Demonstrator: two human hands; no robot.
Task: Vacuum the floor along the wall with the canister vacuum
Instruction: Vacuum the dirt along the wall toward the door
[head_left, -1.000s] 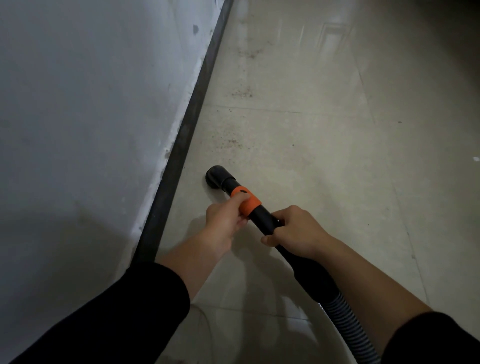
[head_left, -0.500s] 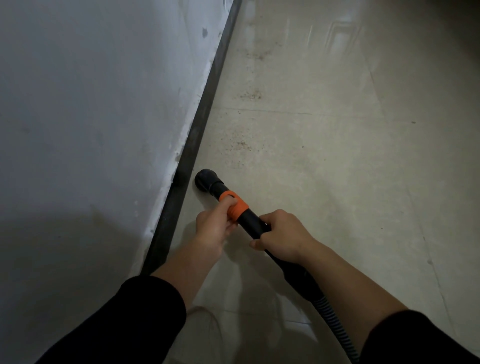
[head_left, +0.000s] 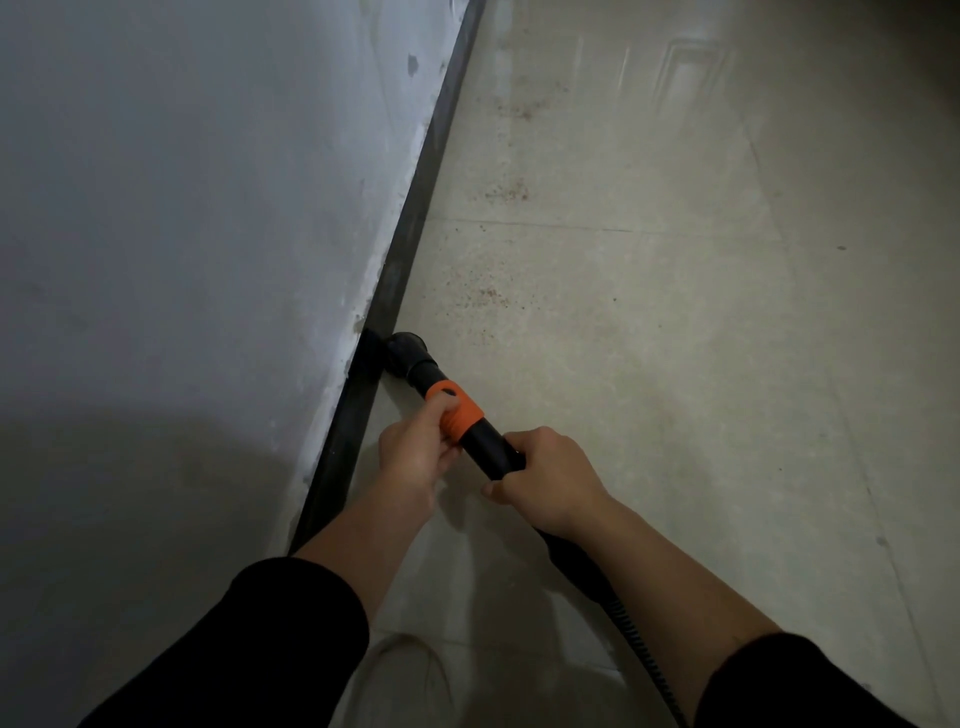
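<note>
A black vacuum nozzle (head_left: 402, 356) with an orange collar (head_left: 460, 410) lies low over the beige tiled floor (head_left: 649, 322), its tip against the dark baseboard (head_left: 415, 228) under the grey wall (head_left: 182, 208). My left hand (head_left: 415, 457) grips the tube at the orange collar. My right hand (head_left: 545, 480) holds the black tube just behind it. The ribbed hose (head_left: 639, 649) runs back under my right forearm. The canister itself is out of view.
Reddish-brown specks of dirt (head_left: 485, 299) lie on the tiles ahead of the nozzle, with more patches (head_left: 506, 192) farther along near the baseboard. Open floor spreads to the right. A shoe tip (head_left: 410, 670) shows between my arms.
The nozzle has moved left from the open tile until its tip meets the baseboard. Both hands went with it, keeping their grip.
</note>
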